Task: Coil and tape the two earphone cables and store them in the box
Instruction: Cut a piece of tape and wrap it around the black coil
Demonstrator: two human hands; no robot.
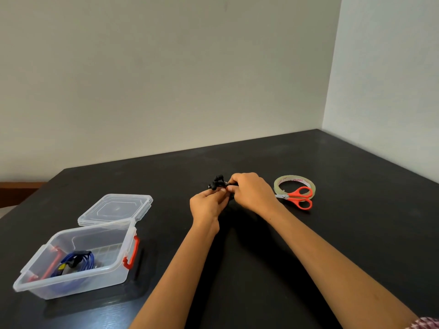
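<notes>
I am watching both hands working together over the middle of a black table. The left hand and right hand are meeting fingertip to fingertip, both pinching a black earphone, whose buds are poking up past the fingers (the rest of its cable is hiding inside the grip, so I cannot tell how neatly it is coiled). The bundle is being held just above the tabletop.

Just to the right of the right hand, orange-handled scissors are lying with their handles across the near rim of a clear tape roll, touching it.

Well apart on the left, a clear box with red latches is sitting open near the table's front edge, and a blue earphone is lying coiled inside it. Its lid is lying flat on the table just behind the box, touching its back wall.
</notes>
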